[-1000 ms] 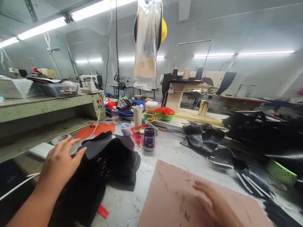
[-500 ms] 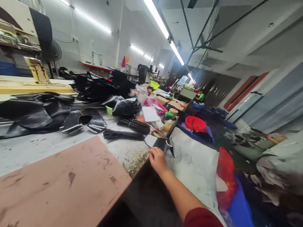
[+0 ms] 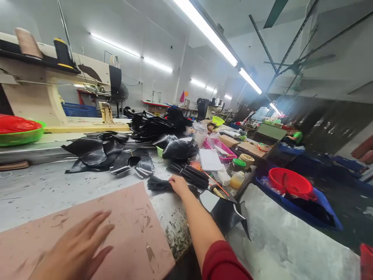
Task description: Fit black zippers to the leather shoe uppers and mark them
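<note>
My right hand point(image 3: 180, 186) reaches onto a bundle of black strips point(image 3: 157, 184) on the worktable, its fingers curled around the top of it; the thumb's grip is partly hidden. My left hand point(image 3: 74, 247), slightly blurred, hovers above a pinkish-brown board point(image 3: 128, 217) with its fingers apart and nothing in them. Just behind my right hand lies a second, thicker bundle of black strips point(image 3: 189, 175). To its right, a black leather piece with white edging point(image 3: 227, 214) hangs over the table edge.
Black leather pieces point(image 3: 96, 151) and a tall dark stack point(image 3: 157, 126) lie along the back. A notebook point(image 3: 210, 160), a green-lidded jar point(image 3: 237, 165) and a pink basket point(image 3: 225, 151) stand beyond. At right is a red basin point(image 3: 290, 182); a sewing machine point(image 3: 32, 93) stands left.
My view has swung left. My right hand has gone from the table edge to the bundle of black strips. My left hand has come into view over the board.
</note>
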A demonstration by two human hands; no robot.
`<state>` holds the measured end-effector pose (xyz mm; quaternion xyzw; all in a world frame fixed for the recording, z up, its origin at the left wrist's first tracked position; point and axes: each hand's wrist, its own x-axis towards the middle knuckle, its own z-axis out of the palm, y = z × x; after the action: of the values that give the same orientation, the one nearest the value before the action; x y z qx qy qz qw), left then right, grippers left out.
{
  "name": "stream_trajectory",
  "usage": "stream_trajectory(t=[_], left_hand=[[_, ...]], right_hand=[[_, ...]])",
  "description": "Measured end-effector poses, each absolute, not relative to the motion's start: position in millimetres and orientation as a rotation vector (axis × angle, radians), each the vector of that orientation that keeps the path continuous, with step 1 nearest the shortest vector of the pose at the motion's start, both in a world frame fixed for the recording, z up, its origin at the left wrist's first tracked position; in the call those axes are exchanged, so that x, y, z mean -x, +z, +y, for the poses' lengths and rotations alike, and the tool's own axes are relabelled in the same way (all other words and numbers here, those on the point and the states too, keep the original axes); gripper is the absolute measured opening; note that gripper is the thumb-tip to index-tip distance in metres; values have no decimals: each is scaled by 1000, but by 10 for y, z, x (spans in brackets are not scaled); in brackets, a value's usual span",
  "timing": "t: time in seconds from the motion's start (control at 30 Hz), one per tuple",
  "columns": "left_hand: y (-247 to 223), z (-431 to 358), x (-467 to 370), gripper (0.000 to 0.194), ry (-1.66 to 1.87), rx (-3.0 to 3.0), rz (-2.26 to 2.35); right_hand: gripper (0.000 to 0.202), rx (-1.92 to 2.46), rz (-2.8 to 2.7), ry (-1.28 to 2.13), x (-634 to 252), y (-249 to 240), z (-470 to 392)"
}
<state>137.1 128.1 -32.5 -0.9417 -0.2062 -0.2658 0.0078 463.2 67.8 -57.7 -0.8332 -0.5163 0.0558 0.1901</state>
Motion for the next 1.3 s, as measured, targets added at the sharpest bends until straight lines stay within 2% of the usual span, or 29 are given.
stream_trajectory(t=[0.23, 0.4, 0.6, 0.8, 1.03, 1.17, 1.23, 1.3], left_hand=[[-457, 1022, -2587, 23, -294, 3116, -291], [-593, 1097, -3247, 27, -220, 3128, -303], [-571, 1140, -3397, 33, -189, 3134, -396], [-541, 1139, -3438, 29, -157, 3174, -497], [-553, 1129, -3449, 26, -204, 3297, -716], [-398, 1083, -3330, 36, -343, 3435, -873], [-275, 1030, -3164, 38, -428, 3540, -895], [-179, 970, -2927, 48, -449, 3707, -872]], right_hand=[[26, 2299, -1458, 262, -4498, -679, 553], [26, 2337, -1404, 276, -4506, -675, 574], [24, 2305, -1193, 234, -4532, -784, 682], [27, 2069, -685, -63, -4752, -722, 680], [41, 1613, -272, -575, -4825, -114, -118], [55, 1386, -694, -708, -4300, -6, -278], [54, 1307, -1068, -666, -4033, -87, -264], [52, 1249, -1345, -616, -3823, -206, -252]])
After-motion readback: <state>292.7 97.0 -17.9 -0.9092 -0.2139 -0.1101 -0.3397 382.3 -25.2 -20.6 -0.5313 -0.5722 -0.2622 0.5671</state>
